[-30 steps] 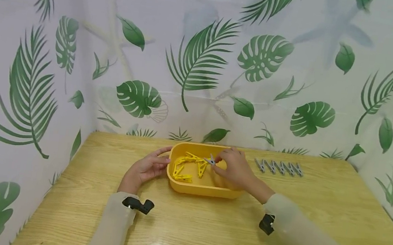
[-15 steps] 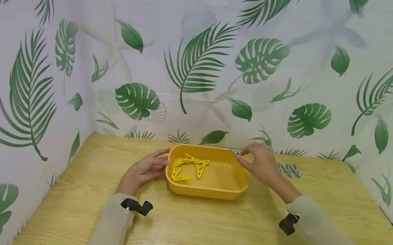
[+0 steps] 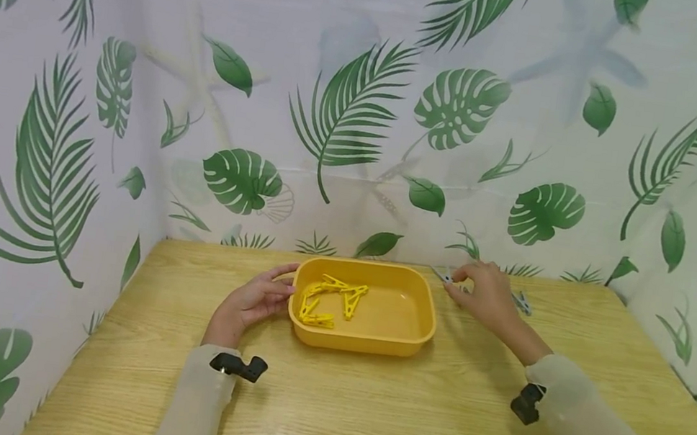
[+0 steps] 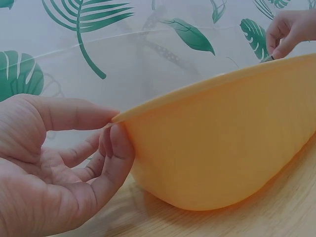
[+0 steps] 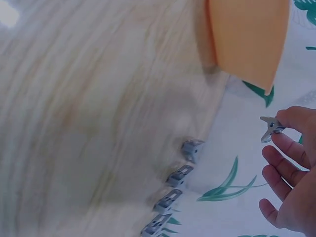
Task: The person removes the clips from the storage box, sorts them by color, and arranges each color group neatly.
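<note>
"What sits on the pale wood-grain table?"

"A shallow yellow tub, plastic by its look: probably light and stiff, best steadied by the rim."

"And the hands?"

"The left hand is half open, bent fingertips touching the tub's left end. The right hand, near its back right corner, pinches with thumb and forefinger, other fingers loosely curved."

"On what?"

"A small grey V-shaped clip, likely light and springy. Yellow V-shaped clips lie inside the tub."
</note>
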Demonstrator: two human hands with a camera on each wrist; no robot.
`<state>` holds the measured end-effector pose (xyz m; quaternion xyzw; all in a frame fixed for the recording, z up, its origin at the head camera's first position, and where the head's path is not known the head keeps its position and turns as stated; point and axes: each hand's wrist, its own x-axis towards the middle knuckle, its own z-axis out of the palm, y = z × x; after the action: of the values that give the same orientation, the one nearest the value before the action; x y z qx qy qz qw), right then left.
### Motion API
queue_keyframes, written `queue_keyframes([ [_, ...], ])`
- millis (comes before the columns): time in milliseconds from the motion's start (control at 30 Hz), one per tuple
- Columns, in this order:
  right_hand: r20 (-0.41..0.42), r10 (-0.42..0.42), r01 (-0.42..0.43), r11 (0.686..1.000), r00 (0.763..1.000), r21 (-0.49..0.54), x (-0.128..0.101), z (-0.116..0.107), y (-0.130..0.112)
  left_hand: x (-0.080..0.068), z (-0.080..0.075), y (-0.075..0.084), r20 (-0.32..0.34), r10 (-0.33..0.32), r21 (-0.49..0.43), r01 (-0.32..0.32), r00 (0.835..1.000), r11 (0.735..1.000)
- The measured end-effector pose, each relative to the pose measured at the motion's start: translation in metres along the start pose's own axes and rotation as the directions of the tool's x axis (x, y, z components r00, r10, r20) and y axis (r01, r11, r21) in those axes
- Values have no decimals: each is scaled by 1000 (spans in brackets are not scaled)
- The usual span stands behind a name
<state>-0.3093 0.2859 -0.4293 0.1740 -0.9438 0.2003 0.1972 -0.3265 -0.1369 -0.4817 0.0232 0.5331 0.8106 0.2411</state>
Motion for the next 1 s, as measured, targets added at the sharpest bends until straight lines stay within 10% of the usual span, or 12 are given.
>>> queue_keyframes([
  [1000, 158, 74, -57, 992, 985, -109, -16, 34, 19, 1, -4, 0, 27, 13, -27, -12, 1000, 1000],
])
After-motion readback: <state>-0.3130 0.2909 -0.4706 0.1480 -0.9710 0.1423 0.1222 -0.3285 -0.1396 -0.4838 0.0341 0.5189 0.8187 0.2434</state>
